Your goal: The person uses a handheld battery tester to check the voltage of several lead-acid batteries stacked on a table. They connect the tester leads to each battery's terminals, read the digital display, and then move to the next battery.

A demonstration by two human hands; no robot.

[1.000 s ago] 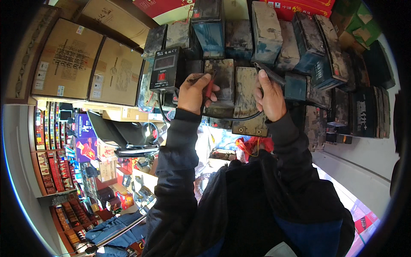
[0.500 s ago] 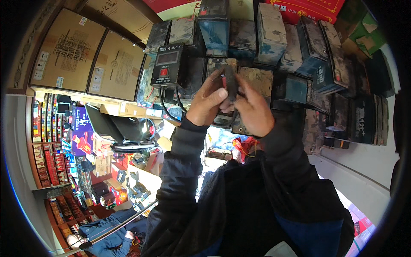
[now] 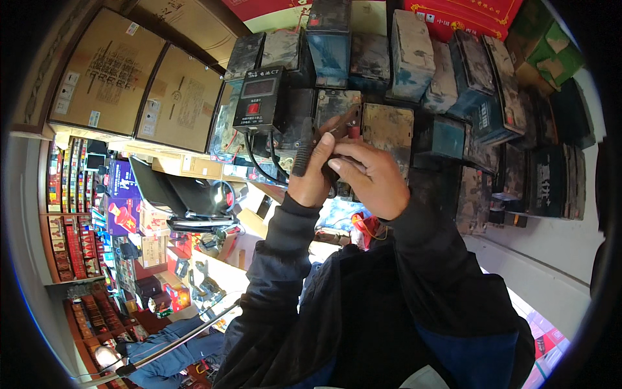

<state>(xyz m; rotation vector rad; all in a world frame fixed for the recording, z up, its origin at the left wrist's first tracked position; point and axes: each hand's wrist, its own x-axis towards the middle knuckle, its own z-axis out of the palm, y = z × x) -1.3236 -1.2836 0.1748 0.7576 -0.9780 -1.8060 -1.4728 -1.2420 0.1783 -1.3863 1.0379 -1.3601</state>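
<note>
Holds black ribbed clamp handle (image 3: 302, 155) in nearer left hand (image 3: 315, 171), long axis near-upright in view, on side away from right hand (image 3: 379, 178), itself of indeterminable grasp.

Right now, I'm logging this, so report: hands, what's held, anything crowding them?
Left hand: gripping ribbed black handle. Right hand: touching left. Black box: close by, on the left.
</note>
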